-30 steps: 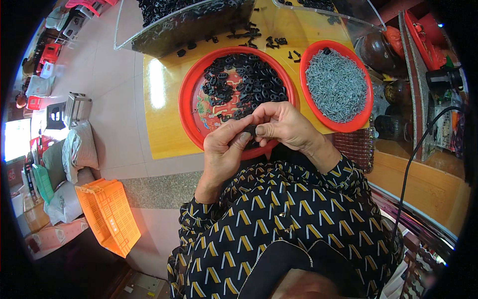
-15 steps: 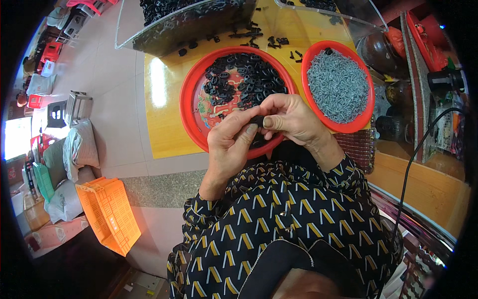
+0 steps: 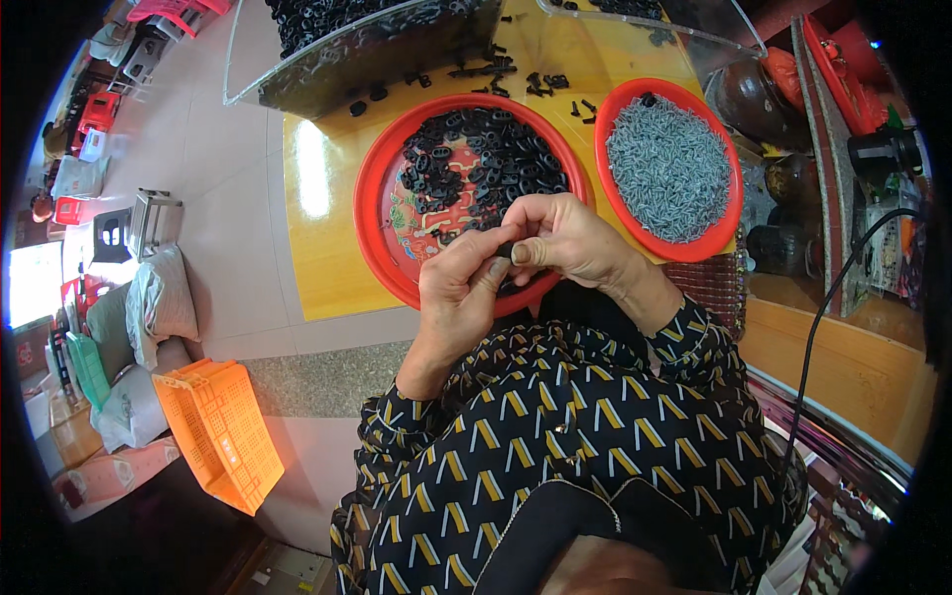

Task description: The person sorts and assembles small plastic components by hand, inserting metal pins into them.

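Note:
Both my hands meet over the near rim of a round red tray [image 3: 371, 230]. My left hand [image 3: 458, 283] and my right hand [image 3: 575, 243] pinch a small black plastic part [image 3: 506, 249] between thumbs and fingers. The fingers cover most of it, so its full shape is hidden. In the tray lie many loose black oval plastic parts [image 3: 516, 159], heaped toward the far and right side. To the right, a second red tray [image 3: 740, 188] holds a heap of grey metal screws [image 3: 666, 169], with one black piece on top near its far edge.
Clear plastic bins [image 3: 382, 59] with more black parts stand at the back of the yellow table [image 3: 317, 253]. Loose black bits [image 3: 535, 84] lie between bins and trays. An orange crate [image 3: 220, 431] stands at lower left. A black cable [image 3: 821, 317] hangs at right.
My fingers have closed further round the black part, so less of it shows. The hands stay together at almost the same place; the whole view has shifted slightly.

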Motion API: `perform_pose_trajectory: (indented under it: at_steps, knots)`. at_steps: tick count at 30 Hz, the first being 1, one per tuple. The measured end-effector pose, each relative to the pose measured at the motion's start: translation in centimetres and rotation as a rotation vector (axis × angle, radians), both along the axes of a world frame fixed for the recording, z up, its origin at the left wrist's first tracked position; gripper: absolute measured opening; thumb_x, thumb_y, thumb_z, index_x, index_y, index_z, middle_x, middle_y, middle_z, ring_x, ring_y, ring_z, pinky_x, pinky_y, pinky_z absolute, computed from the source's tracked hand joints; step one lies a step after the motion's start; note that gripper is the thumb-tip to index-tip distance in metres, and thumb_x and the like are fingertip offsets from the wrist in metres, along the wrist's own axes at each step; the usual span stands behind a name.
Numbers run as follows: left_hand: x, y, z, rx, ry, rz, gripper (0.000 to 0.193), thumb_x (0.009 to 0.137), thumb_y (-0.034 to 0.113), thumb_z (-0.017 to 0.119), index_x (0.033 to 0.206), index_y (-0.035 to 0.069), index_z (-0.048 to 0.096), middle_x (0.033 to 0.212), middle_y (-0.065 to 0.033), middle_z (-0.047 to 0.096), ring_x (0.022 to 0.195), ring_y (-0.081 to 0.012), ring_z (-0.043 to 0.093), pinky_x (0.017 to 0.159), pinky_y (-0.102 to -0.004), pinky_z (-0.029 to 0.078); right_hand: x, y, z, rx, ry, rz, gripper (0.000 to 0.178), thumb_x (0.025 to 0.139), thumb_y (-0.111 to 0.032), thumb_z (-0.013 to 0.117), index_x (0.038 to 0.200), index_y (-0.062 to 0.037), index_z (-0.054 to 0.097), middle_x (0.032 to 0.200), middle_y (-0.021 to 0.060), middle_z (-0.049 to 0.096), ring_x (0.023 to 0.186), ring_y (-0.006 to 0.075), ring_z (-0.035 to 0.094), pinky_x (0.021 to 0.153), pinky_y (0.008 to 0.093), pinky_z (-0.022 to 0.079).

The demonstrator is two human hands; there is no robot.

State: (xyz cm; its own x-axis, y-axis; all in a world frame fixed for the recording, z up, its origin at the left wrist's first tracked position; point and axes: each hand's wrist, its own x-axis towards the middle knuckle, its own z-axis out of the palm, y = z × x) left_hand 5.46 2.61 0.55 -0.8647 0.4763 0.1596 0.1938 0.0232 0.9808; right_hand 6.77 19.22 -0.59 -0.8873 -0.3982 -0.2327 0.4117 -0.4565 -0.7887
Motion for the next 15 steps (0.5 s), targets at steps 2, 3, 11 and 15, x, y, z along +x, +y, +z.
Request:
perform_pose_trajectory:
  at_steps: [2, 3, 11, 15]
  knots:
    - [0.0, -0.1, -0.4, -0.001, -0.007, 0.007, 0.024, 0.077, -0.006, 0.052, 0.101, -0.002, 0.057, 0.081, -0.007, 0.058, 0.07, -0.0116, 0.054, 0.063, -0.0223, 0.043, -0.1, -0.2, -0.1, -0.013, -0.008, -0.017, 0.022, 0.075, -0.011, 0.064, 0.09, 0.0, 0.054, 0.081, 0.0051, 0.056, 0.07, 0.0114, 0.057, 0.06, 0.0224, 0.051]
    - [0.0, -0.2, -0.8, 0.036, -0.069, 0.024, 0.025, 0.08, -0.003, 0.052, 0.104, -0.002, 0.056, 0.084, -0.0047, 0.057, 0.071, -0.0092, 0.051, 0.064, -0.0206, 0.042, -0.2, -0.4, -0.1, -0.026, -0.014, -0.035, 0.02, 0.076, -0.011, 0.063, 0.09, 0.0, 0.054, 0.082, 0.0052, 0.057, 0.07, 0.0119, 0.058, 0.06, 0.0225, 0.051]
    - [-0.1, -0.9, -1.6, 0.309, -0.47, -0.013, 0.03, 0.085, 0.0, 0.045, 0.114, -0.003, 0.049, 0.086, -0.0034, 0.054, 0.067, -0.0071, 0.046, 0.061, -0.0186, 0.039, -0.2, -0.1, 0.1, -0.105, -0.111, -0.084, 0.014, 0.082, -0.01, 0.056, 0.091, 0.0003, 0.054, 0.08, 0.0061, 0.056, 0.07, 0.0128, 0.058, 0.061, 0.0231, 0.052]
    - [0.2, -1.0, -1.1, 0.251, -0.5, 0.008, 0.03, 0.086, 0.0, 0.043, 0.115, -0.003, 0.048, 0.085, -0.0041, 0.054, 0.068, -0.0081, 0.047, 0.061, -0.0195, 0.039, 0.1, -0.4, 0.4, -0.021, -0.061, -0.128, 0.013, 0.084, -0.01, 0.053, 0.091, 0.0006, 0.054, 0.078, 0.0058, 0.055, 0.067, 0.0112, 0.056, 0.06, 0.0226, 0.051]
